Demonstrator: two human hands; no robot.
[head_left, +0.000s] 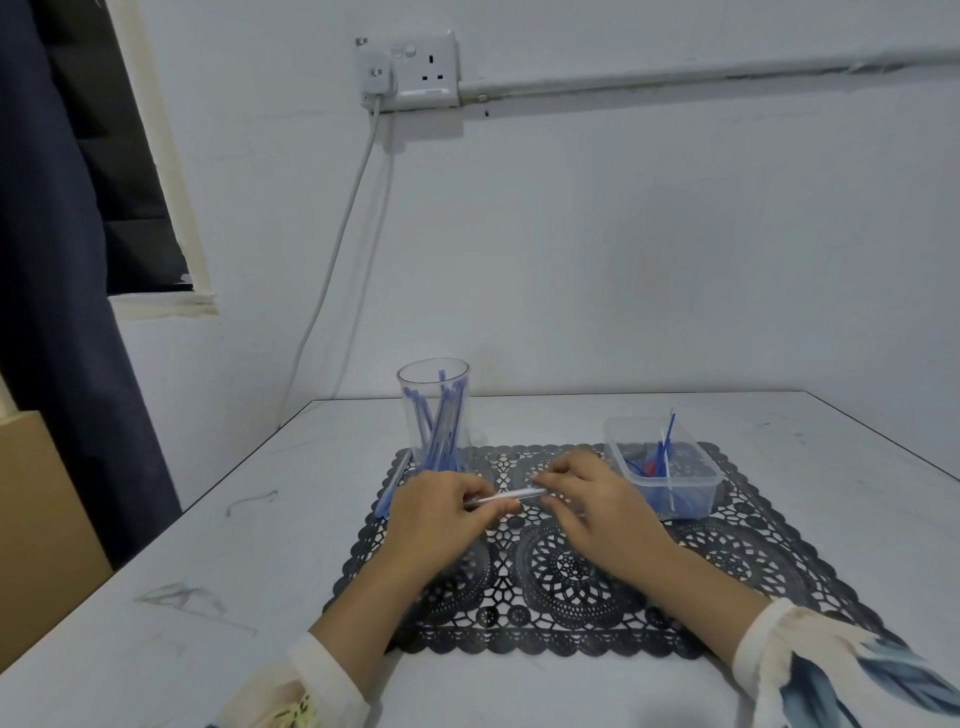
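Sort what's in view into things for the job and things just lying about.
For the job: left hand, right hand, clear stick pinched between them, cup of blue sticks, box of blue bits, loose stick beside the cup, mat.
Lying about: socket, cable, curtain, cardboard box.

Home room: wall socket (408, 70), curtain (62, 260).

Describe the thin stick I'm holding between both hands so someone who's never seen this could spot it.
On the white table lies a black lace mat. Over its far half, the left hand and right hand pinch a thin pale tube by its ends. Unlike the sticks in the clear cup and plastic tub, it is held crosswise.
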